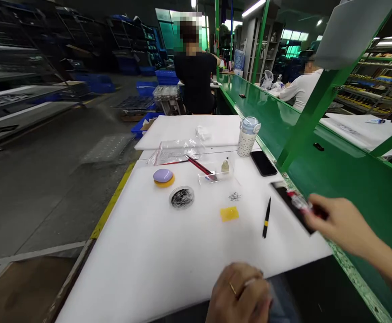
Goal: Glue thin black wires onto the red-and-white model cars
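Note:
My right hand (pixel 337 220), blurred by motion, pinches a small red and whitish object (pixel 298 202) over a black flat strip (pixel 283 190) at the table's right edge. Close to the front edge, my left hand (pixel 241 294) is curled closed, and whatever its fingers hold is hidden. Between the hands lies a pair of black tweezers (pixel 266 218) with a yellow band. Further in are a yellow block (pixel 229 214), a little pile of thin metal bits (pixel 235 196) and a round clear dish (pixel 181 198) of fine black pieces.
A purple oval case (pixel 163 175), red-and-black pens (pixel 200 167), a small bottle (pixel 225 166), a plastic bag (pixel 177 151), a tumbler (pixel 248 137) and a phone (pixel 263 163) stand or lie further back. A green conveyor (pixel 350 179) runs along the right. Two people sit beyond.

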### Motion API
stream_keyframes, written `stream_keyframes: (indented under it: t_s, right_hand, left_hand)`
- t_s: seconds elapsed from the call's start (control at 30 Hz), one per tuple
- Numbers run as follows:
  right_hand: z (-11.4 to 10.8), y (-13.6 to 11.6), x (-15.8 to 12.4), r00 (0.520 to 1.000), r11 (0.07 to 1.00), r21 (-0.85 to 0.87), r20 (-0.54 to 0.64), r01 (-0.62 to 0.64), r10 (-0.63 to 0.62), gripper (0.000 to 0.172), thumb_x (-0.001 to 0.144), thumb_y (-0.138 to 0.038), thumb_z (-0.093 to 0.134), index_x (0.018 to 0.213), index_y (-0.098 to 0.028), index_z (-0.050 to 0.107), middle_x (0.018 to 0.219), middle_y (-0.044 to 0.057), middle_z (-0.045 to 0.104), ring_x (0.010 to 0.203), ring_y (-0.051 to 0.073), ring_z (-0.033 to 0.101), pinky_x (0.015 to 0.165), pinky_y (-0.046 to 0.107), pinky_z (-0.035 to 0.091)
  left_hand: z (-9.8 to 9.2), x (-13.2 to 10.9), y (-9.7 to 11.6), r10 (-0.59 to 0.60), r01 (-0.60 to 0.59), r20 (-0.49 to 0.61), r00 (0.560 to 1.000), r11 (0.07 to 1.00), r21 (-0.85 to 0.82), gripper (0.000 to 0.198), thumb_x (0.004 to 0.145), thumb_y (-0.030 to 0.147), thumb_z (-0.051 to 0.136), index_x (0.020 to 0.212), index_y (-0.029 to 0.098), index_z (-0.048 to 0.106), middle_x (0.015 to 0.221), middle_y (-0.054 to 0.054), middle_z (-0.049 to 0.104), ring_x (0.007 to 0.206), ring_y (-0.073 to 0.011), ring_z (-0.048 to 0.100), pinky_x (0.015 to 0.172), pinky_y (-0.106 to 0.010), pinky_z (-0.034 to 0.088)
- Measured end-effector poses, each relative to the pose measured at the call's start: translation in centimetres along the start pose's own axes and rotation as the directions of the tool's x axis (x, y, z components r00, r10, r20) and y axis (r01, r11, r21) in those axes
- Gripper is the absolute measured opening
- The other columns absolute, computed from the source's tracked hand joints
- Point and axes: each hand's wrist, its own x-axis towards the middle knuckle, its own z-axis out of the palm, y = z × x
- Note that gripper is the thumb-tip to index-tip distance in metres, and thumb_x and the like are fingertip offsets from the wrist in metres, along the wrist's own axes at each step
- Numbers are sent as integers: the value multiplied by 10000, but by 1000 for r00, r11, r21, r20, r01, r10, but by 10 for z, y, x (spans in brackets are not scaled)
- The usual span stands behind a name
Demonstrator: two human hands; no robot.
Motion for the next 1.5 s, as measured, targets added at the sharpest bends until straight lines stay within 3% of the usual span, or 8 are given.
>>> stream_keyframes:
  t_s: [0.17,0.4,0.57,0.73,0.9,1.07,1.27,1.5]
  right_hand:
    - [27,-121,-35,922,956,31,259,291,-289,284,762,-485,629,651,-231,565,598,73,682,450,181,513,502,318,175]
    - [27,-141,-6,818,891,203,354,406,-453,462,842,-646,626,725,-199,660,583,34,643,481,148,481,498,288,180]
    - [36,-125,101,942,877,355,-214,323,-260,381,986,-487,522,833,-184,697,651,20,651,585,152,547,580,282,320]
    - [67,-128,182,887,904,258,-405,342,-219,219,903,-369,697,1003,-192,778,915,68,750,652,162,597,636,292,380]
    - [59,-136,184,839,893,221,-484,392,-248,222,952,-327,630,873,-174,770,964,89,728,707,176,596,660,319,378]
    - [43,-132,130,669,714,332,-699,617,-253,193,906,-323,686,742,-223,692,804,38,652,725,184,574,675,333,427]
    - [78,-130,45,950,161,937,-297,309,-93,294,822,-276,706,593,-228,528,558,-34,480,525,121,441,511,278,370]
    - [111,-128,26,996,131,988,-85,85,-8,276,744,-206,651,541,-224,465,511,-45,422,502,110,383,517,276,378]
  left_hand:
    - [-4,18,-8,239,-84,-427,872,932,351,54,961,158,636,923,181,605,835,-38,659,788,-161,622,717,-296,532]
    - [-30,3,-25,215,-12,-436,874,906,424,184,967,51,508,900,184,616,809,-15,656,773,-145,610,714,-292,519]
    - [-30,-3,-30,123,7,-446,887,960,280,202,928,14,527,916,195,616,823,-17,658,798,-146,631,693,-274,560]
    - [-28,-4,-31,151,-36,-441,884,965,259,201,932,29,530,862,202,605,759,-6,665,761,-146,645,672,-275,568]
    - [-32,-5,-28,113,-13,-428,897,973,229,200,922,24,536,875,201,618,779,-13,681,779,-152,660,685,-284,579]
    - [-32,-8,-27,101,-7,-417,903,975,220,167,915,20,554,897,171,625,827,-28,688,841,-157,657,739,-295,576]
    - [-31,-11,-29,98,-3,-401,911,973,232,126,958,68,572,895,157,634,824,-31,694,864,-167,659,735,-310,567]
    - [-30,-12,-30,112,-13,-404,908,971,240,97,958,73,598,906,136,649,848,-36,695,893,-174,667,726,-320,579]
